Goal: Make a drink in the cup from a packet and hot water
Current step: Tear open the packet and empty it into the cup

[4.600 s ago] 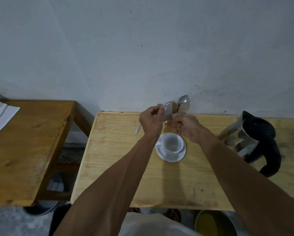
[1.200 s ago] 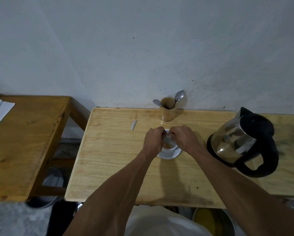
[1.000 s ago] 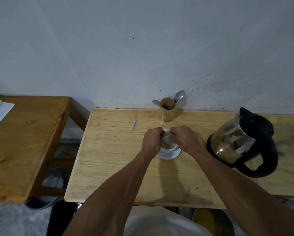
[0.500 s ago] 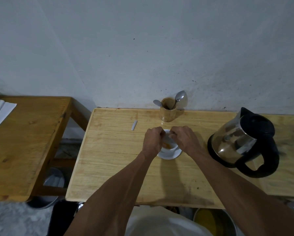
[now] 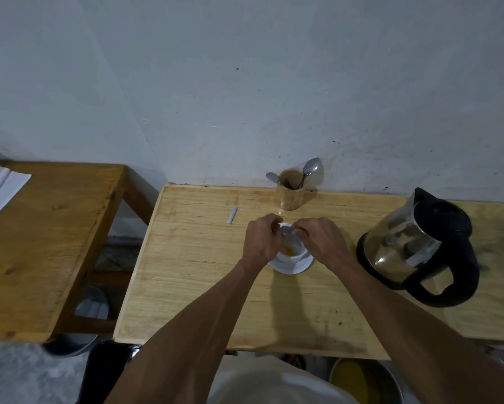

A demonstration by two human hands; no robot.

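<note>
A white cup stands on a white saucer in the middle of the light wooden table. Orange-brown powder lies in the cup's bottom. My left hand and my right hand meet just over the cup's far rim, both pinching a small silvery packet between them. Most of the packet is hidden by my fingers. A steel kettle with a black lid and handle stands to the right of the cup.
A wooden holder with two spoons stands by the wall behind the cup. A torn-off strip lies on the table to the left. A darker table with a white napkin stands left. Metal bowls sit on the floor below.
Since 4.6 s ago my hands came down with the packet from in front of the spoon holder to the cup, and powder now lies in the cup. Over the last second they barely move.
</note>
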